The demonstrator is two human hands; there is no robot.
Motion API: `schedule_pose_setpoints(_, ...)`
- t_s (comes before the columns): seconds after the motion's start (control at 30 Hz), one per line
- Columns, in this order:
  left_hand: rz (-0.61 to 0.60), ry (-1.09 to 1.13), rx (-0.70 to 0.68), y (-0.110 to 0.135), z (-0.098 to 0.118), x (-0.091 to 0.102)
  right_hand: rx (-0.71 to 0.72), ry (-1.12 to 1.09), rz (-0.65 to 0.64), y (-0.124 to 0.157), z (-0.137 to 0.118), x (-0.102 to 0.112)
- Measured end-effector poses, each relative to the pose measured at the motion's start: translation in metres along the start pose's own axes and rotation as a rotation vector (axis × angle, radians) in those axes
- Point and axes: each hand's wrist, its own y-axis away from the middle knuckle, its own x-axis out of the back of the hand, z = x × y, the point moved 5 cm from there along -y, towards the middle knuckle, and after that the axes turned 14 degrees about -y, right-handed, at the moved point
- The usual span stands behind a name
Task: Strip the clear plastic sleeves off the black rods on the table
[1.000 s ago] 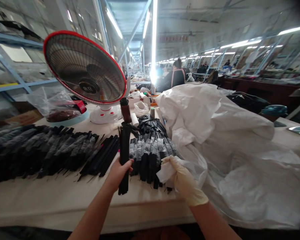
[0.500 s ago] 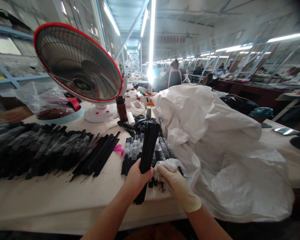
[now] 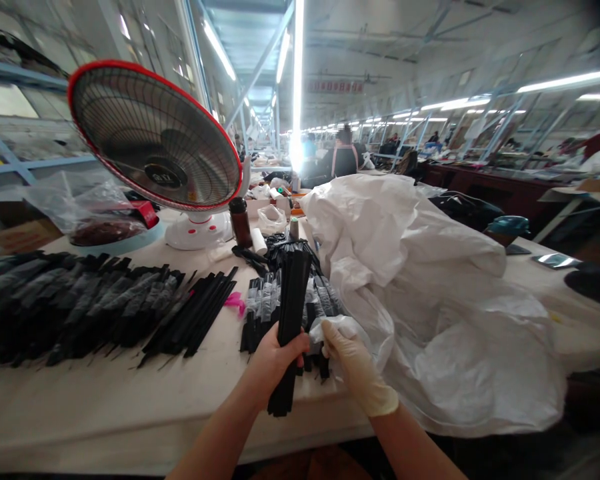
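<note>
My bare left hand (image 3: 275, 360) is closed around a bundle of black strips (image 3: 294, 293), which stands nearly upright, leaning slightly right at the top. Close on its right, my right hand (image 3: 350, 363), in a pale glove, pinches a crumpled whitish sheet (image 3: 353, 327); whether it is film or cloth I cannot tell. Behind both hands lie black bundles wrapped in clear film (image 3: 265, 297), partly hidden by the held strips. Loose black strips (image 3: 203, 317) lie slanted on the table to the left.
Many wrapped black bundles (image 3: 80, 300) fill the table's left side. A red-rimmed fan (image 3: 155, 140) stands behind them, beside a dark brown bottle (image 3: 240, 223). A large white sack (image 3: 430, 300) covers the right side. Farther back sits a person (image 3: 345, 160).
My right hand has drawn slightly away from the bundle, opening a small gap. The bundle stands a little more upright in my left hand. The view has shifted slightly.
</note>
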Motion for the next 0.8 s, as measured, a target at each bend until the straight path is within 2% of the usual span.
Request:
schedule_pose_setpoints(0.1, 0.033, -0.032, 0.016, 0.008, -0.003, 0.006, -0.100, -0.223, 0.005, -0.006, -0.002, 0.004)
schedule_pose_setpoints(0.2, 0.054, -0.062, 0.066, 0.016, -0.016, 0.014, -0.166, -0.394, 0.038, -0.009, -0.008, 0.009)
schedule_pose_setpoints(0.33, 0.059, -0.124, 0.153, 0.023, -0.032, 0.025, -0.199, -0.521, 0.056, -0.013, -0.015, 0.016)
schedule_pose_setpoints(0.43, 0.092, -0.215, 0.109, 0.025, -0.030, 0.030, -0.193, -0.570, 0.044, -0.014, -0.020, 0.017)
schedule_pose_setpoints(0.63, 0.117, -0.361, -0.018, 0.034, -0.018, 0.030, -0.149, -0.525, 0.067, -0.015, -0.025, 0.017)
schedule_pose_setpoints(0.8, 0.127, -0.531, -0.068, 0.035, -0.019, 0.026, 0.054, -0.233, 0.127, -0.014, -0.037, 0.025)
